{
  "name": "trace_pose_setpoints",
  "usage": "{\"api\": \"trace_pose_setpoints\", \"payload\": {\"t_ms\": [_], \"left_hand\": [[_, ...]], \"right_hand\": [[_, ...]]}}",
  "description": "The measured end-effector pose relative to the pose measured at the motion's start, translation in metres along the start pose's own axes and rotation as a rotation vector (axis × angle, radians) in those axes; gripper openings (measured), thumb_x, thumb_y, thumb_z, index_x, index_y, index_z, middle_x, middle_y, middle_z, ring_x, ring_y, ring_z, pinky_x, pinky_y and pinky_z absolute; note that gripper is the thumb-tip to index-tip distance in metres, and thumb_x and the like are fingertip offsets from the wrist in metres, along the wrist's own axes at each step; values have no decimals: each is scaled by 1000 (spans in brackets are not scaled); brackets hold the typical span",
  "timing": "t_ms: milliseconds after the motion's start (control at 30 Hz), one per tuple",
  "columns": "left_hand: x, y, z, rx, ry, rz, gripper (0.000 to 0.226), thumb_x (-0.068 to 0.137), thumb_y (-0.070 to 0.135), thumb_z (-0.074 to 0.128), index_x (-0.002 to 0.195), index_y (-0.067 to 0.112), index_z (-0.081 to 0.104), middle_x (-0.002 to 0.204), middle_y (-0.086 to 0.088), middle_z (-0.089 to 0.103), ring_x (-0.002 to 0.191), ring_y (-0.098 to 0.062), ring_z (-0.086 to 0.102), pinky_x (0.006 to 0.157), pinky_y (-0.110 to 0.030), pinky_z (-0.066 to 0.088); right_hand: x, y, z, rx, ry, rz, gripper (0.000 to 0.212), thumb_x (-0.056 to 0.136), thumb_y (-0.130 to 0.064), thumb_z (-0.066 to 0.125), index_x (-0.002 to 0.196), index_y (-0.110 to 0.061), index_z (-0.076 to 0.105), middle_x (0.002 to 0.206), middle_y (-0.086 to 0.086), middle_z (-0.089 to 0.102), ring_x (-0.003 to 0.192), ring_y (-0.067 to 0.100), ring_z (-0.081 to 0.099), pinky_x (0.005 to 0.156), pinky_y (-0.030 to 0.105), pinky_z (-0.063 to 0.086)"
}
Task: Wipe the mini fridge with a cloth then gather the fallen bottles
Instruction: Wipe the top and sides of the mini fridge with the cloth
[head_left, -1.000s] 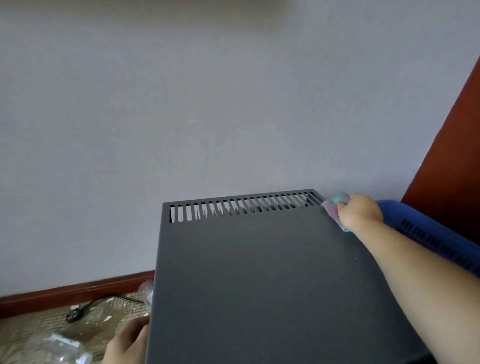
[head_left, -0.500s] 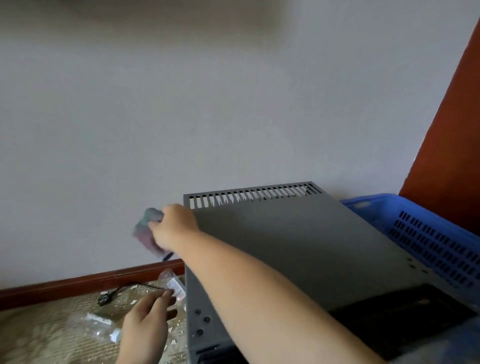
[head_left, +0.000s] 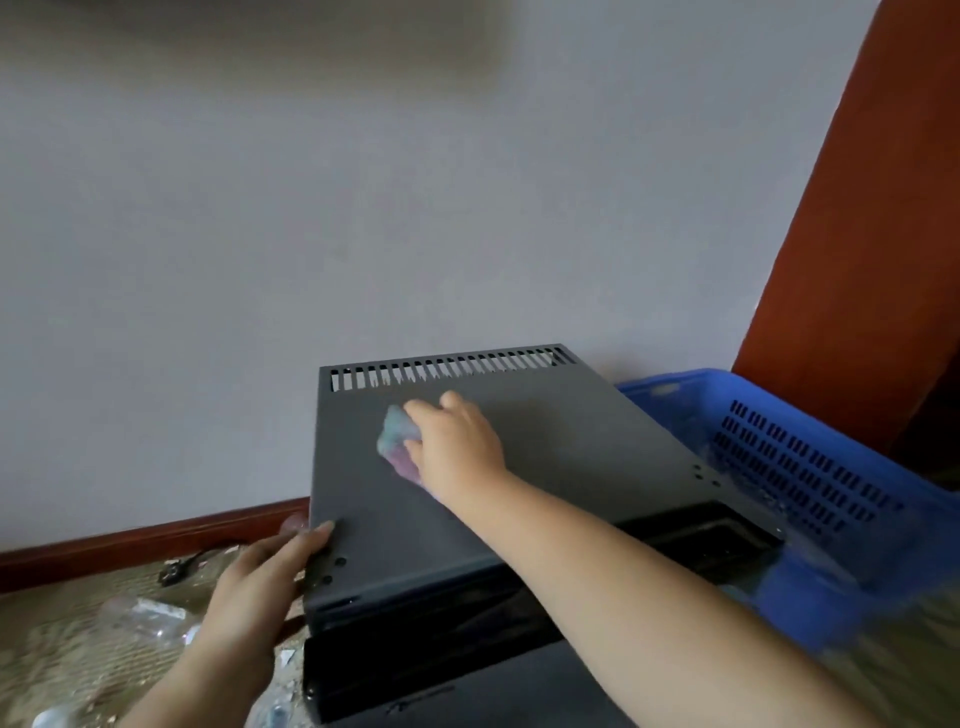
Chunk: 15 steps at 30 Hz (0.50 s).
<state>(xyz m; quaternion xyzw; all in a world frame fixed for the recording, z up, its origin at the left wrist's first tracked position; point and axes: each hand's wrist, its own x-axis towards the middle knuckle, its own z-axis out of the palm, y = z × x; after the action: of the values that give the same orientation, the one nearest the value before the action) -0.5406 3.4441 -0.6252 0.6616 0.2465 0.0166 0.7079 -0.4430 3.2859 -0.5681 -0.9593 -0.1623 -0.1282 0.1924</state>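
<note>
The mini fridge (head_left: 545, 467) stands against the wall (head_left: 363, 208), its dark grey top panel facing the camera and a row of vent slots (head_left: 447, 369) along the rear edge. The right hand (head_left: 457, 447) lies on the top panel, left of centre and just in front of the slots. Its fingers (head_left: 423, 415) are curled over a bunched blue-and-pink cloth (head_left: 396, 441), gripping it and pressing it onto the panel. Half a second earlier this hand held the cloth off the left rear corner of the fridge, past the edge. One second earlier it was at the right rear corner. The left hand (head_left: 260, 577) rests against the left side of the fridge near the front corner. Its fingers (head_left: 306, 540) are extended, one fingertip touches the top edge, and it holds nothing. Half a second earlier it was lower, beside a bottle on the floor. A clear plastic bottle (head_left: 140, 618) lies on its side on the woven floor mat (head_left: 47, 654), left of the fridge and apart from the left hand. Other clear shapes near the bottom edge are too blurred to identify. A black plug (head_left: 174, 570) lies on the mat near the red-brown baseboard (head_left: 156, 540). A blue slotted basket (head_left: 810, 467) stands just beside the right side of the fridge, in front of a red-brown panel (head_left: 857, 208).
</note>
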Motion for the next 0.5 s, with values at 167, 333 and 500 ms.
{"api": "trace_pose_setpoints", "payload": {"t_ms": [167,333,500], "left_hand": [[6,1,0,-9,42,-61,32,76,30,71,104,15,63,108,-8,67,93,-27,61,81,-41,41],[3,7,1,39,85,-94,49,71,34,75,112,12,61,119,-8,62,101,-28,58,92,-47,42],[-10,17,4,146,57,-154,40,70,50,72,89,16,61,104,-3,63,97,-26,56,92,-44,42]], "right_hand": [[-16,126,-49,-239,177,248,24,80,-23,63,100,-11,64,99,15,53,95,34,55,63,31,35],[-65,233,-114,-532,60,639,30,90,-18,50,118,-11,58,120,18,47,112,36,47,86,39,46],[-137,247,-125,-271,466,696,39,86,-13,59,124,-6,52,119,26,48,108,46,50,78,47,46]]}}
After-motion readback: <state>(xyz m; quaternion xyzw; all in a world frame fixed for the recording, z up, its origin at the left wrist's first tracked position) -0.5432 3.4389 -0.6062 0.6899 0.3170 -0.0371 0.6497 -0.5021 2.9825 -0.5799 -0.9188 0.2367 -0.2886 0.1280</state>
